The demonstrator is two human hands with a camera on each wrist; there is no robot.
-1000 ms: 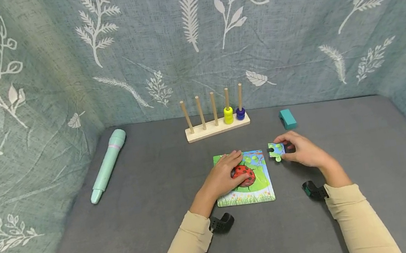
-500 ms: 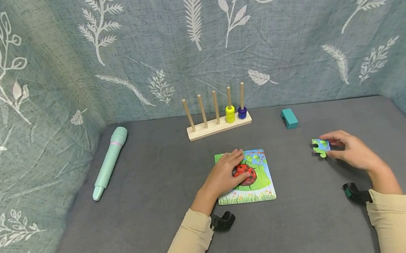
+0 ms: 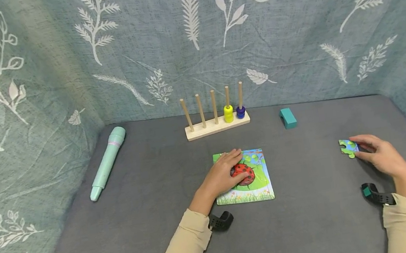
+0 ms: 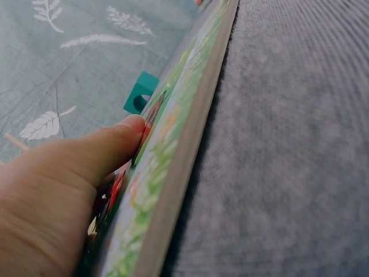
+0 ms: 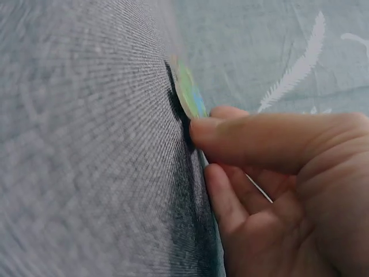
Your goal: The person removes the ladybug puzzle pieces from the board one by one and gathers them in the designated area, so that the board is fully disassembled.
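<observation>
Near the middle of the table lies a square jigsaw puzzle with a red ladybug on green leaves. My left hand rests flat on its left part, fingers stretched out and covering some of the picture. In the left wrist view the thumb lies over the puzzle's face. Far to the right, my right hand pinches a green and blue puzzle piece between thumb and fingers. From the right wrist, the piece appears tilted close to the table cloth; whether it touches cannot be told.
A wooden peg stand with yellow and blue rings is at the back. To its right sits a teal block with a cut-out. A mint-green toy microphone lies at the left. Patterned curtains hang behind the grey table.
My right hand has carried the puzzle piece rightward, away from the puzzle, toward the table's right side. The left hand has stayed on the puzzle.
</observation>
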